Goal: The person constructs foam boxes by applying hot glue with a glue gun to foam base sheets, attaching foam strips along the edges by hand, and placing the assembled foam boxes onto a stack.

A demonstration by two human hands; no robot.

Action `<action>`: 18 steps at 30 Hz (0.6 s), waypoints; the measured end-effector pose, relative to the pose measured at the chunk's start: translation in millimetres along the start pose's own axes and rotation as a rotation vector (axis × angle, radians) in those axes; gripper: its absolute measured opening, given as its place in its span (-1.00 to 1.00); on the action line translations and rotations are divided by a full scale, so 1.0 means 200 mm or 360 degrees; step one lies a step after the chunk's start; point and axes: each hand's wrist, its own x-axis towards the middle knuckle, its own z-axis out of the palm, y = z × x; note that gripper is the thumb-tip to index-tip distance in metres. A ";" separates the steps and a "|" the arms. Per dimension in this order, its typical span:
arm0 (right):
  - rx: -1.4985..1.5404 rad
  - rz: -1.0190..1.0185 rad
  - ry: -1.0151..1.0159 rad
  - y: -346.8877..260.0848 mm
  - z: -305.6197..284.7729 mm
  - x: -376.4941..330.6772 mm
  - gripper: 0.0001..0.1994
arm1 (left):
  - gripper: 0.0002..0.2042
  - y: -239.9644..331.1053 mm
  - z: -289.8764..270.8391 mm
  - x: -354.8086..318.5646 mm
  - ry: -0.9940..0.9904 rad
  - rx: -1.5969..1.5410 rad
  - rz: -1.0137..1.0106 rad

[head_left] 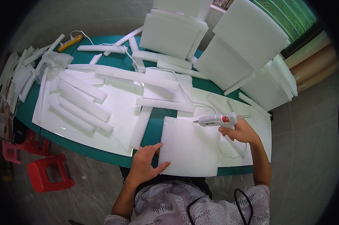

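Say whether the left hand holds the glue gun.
No, the right hand holds the glue gun; the left hand is at the edge of the foam sheet.

Bare tabletop (153,131) runs between foam sheet (188,150) and strip (141,128).

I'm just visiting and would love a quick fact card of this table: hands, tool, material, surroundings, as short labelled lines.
Right hand: the hand grips a white glue gun
Tool direction: nozzle points left, over the foam sheet
Left hand: open, the hand touches the sheet's left edge
Material around: loose white foam strips, mostly left; larger foam panels stand behind
Work surface: green table
Floor: red stool, left of the person
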 end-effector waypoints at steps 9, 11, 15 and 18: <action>0.0073 0.0031 -0.0031 0.01 -0.01 0.00 -0.70 | -0.39 -0.03 0.02 0.00 0.0106 -0.0033 0.0077; 0.0033 0.0050 -0.0026 0.00 -0.01 -0.01 -0.71 | -0.39 -0.03 0.02 0.00 0.0102 -0.0023 0.0076; 0.0049 -0.0020 0.0003 0.05 -0.06 -0.03 -0.71 | -0.38 -0.03 0.02 0.00 0.0112 -0.0039 0.0086; 0.0063 -0.0117 -0.0034 0.13 -0.13 -0.07 -0.73 | -0.38 -0.03 0.02 0.00 0.0113 -0.0035 0.0086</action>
